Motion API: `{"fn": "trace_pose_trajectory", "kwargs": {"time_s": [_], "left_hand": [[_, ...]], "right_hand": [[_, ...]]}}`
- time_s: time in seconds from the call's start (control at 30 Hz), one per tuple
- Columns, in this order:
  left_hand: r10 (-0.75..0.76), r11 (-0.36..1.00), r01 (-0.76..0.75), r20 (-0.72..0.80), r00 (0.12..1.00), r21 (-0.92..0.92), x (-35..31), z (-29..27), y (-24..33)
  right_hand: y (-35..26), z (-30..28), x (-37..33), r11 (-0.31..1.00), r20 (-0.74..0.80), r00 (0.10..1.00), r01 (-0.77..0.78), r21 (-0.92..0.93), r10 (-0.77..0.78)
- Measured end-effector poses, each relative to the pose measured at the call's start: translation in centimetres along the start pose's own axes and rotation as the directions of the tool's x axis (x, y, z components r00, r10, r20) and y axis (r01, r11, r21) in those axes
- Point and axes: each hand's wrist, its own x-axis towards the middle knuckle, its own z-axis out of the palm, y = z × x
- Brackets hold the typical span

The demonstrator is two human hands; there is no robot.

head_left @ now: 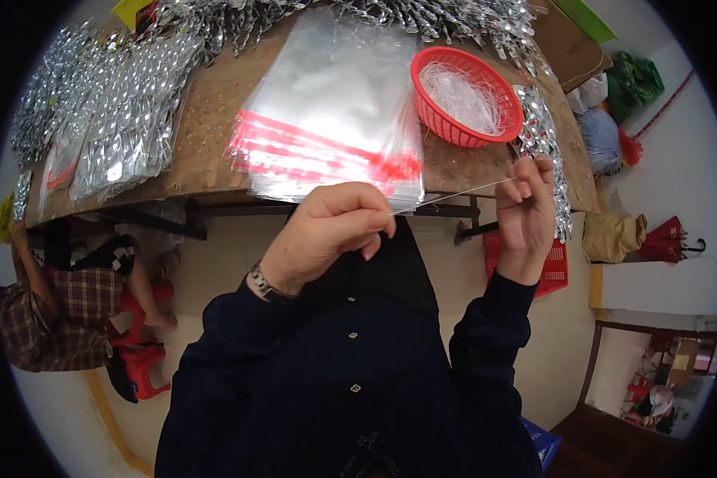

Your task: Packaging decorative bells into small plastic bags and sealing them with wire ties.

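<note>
A thin clear thread (464,193) runs taut, slightly slanting, between my two hands in front of the table edge. My left hand (323,231), with a metal watch at the wrist, pinches one end between thumb and fingers. The other end goes to the curled fingers of my right hand (527,203), raised palm inward and a little higher. Just beyond my left hand lies a stack of clear plastic bags (327,88) with red bands at the near end. A red plastic basket (452,132) beyond my right hand holds a tangle of similar clear threads (464,95).
Silver twisted ornaments (135,111) cover the left of the wooden table (207,103), with more along its back and right edge. At left sits another person in a plaid shirt (80,307) by red stools (145,366). A red crate (554,267) stands below the table's right end.
</note>
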Motion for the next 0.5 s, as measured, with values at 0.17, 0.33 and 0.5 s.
{"fn": "trace_pose_trajectory", "kwargs": {"time_s": [0.17, 0.33, 0.5], "left_hand": [[0.083, 0.99, -0.081, 0.015, 0.996, -0.116, 0.2, 0.2, 1.2], [0.076, 0.993, -0.08, -0.049, 0.996, -0.088, 2.6, 2.7, 1.8], [0.125, 0.987, -0.128, -0.035, 0.992, -0.096, 4.8, 3.7, 2.5]], "right_hand": [[-0.1, 0.8, -0.7, 0.999, -0.056, 0.998, -0.032, -0.008, 0.032], [3.7, 5.0, -3.1, 0.931, -0.021, 0.976, -0.215, -0.296, 0.219], [4.8, 5.5, -3.7, 0.793, 0.107, 0.964, -0.135, -0.595, 0.244]]}}
